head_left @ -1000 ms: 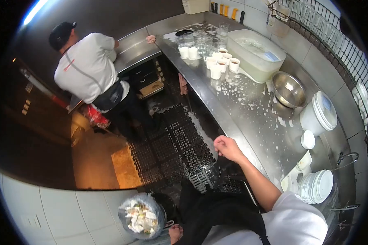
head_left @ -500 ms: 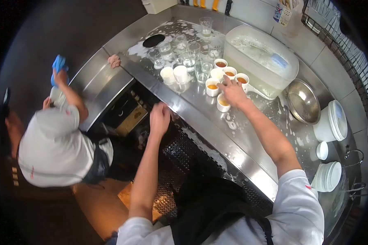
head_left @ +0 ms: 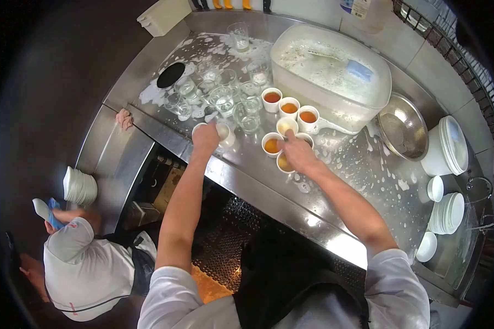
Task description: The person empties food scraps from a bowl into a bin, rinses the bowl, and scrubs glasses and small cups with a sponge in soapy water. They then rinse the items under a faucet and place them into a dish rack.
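Note:
My left hand (head_left: 205, 140) is closed around a white cup (head_left: 198, 129) near the counter's front edge; a second white cup (head_left: 225, 134) stands right beside it. My right hand (head_left: 298, 154) reaches into a cluster of white cups, fingers pinched at the rim of one cup (head_left: 306, 139); the fingertips are partly hidden. Around it stand a cup of amber liquid (head_left: 271, 145), a paler one (head_left: 286, 126) and a partly covered cup (head_left: 284, 163). Behind these, cups of darker reddish liquid (head_left: 308, 117) line up against the tub.
Clear glasses (head_left: 223, 100) crowd the wet steel counter (head_left: 357, 170). A plastic tub (head_left: 335, 71) holds sudsy water and a blue item. To the right are a metal bowl (head_left: 403, 129), a white bucket (head_left: 445, 145) and stacked bowls (head_left: 447, 214). A co-worker (head_left: 93, 268) with a blue cloth is at left.
My left hand has moved from in front of the counter onto the white cups. My right hand remains among the filled cups. The view has shifted, and the co-worker appears lower at left.

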Available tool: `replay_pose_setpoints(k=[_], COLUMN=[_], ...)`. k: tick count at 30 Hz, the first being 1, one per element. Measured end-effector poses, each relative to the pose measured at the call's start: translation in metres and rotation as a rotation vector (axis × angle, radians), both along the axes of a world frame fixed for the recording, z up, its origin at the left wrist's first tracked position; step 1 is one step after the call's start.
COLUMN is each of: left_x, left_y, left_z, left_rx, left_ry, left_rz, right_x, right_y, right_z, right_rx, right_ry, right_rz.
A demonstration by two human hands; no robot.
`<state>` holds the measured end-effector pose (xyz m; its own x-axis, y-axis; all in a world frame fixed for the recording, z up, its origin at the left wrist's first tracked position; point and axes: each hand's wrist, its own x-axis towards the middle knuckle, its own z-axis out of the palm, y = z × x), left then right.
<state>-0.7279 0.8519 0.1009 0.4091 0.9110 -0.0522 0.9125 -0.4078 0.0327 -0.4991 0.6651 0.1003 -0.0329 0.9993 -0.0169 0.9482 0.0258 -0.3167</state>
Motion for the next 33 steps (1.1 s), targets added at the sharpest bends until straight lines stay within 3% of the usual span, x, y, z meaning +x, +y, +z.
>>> replay_pose_setpoints(k=[6, 11, 14, 17, 20, 23, 33], left_x=[0.036, 0.116, 0.153, 0.176, 0.178, 0.180, 0.181], left_y=[-0.088, -0.109, -0.090, -0.060, -0.037, -0.025, -0.009], left_z=[-0.011, -0.011, -0.002, 0.002, -0.010, -0.028, -0.026], left_rx=[-0.111, 0.143, 0.344, -0.012, -0.097, -0.078, -0.224], left_ry=[-0.071, -0.431, -0.349, -0.155, -0.040, -0.162, -0.175], left_rz=[-0.324, -0.431, -0.502, -0.398, -0.467, -0.457, -0.549], right_x=[0.033, 0.045, 0.052, 0.058, 0.056, 0.050, 0.040], right_y=[-0.050, -0.048, -0.033, -0.015, -0.013, -0.018, -0.010], right_z=[-0.009, 0.015, 0.024, 0.016, 0.003, 0.003, 0.020], right_rx=[-0.002, 0.054, -0.036, -0.123, -0.065, 0.019, -0.166], right_ry=[0.028, -0.012, -0.026, -0.055, -0.096, -0.142, -0.098], right_rz=[-0.208, -0.395, -0.360, -0.311, -0.324, -0.320, -0.295])
